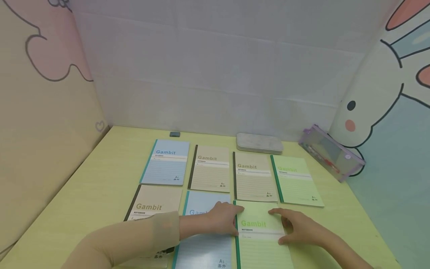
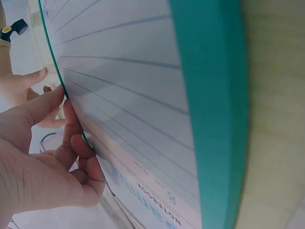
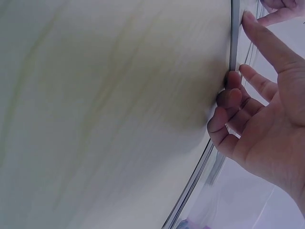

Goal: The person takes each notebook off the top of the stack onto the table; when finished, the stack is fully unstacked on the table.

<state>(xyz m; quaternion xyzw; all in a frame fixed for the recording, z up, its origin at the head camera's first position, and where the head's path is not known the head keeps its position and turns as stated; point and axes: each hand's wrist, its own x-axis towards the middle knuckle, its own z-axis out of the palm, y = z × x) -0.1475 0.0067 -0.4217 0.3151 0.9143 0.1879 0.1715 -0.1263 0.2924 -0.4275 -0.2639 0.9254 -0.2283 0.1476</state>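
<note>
A light green notebook (image 1: 258,252) with a dark green spine lies at the front of the table, between my two hands. My left hand (image 1: 223,218) grips its spine side near the top, the wrist crossing over a blue notebook (image 1: 205,250). At the opposite edge, my right hand (image 1: 302,228) holds the notebook between thumb and fingers. In the right wrist view, the curled fingers of the right hand (image 3: 267,109) meet the notebook's thin edge (image 3: 234,43). The blue notebook's cover (image 2: 128,71) fills much of the left wrist view.
A beige notebook (image 1: 171,194) lies front left, partly under my left sleeve. Behind stand a row of flat notebooks: blue (image 1: 168,168), two beige (image 1: 211,175) and green (image 1: 299,190). A grey case (image 1: 259,143), a small dark block (image 1: 174,134) and a purple pencil pouch (image 1: 330,153) line the back.
</note>
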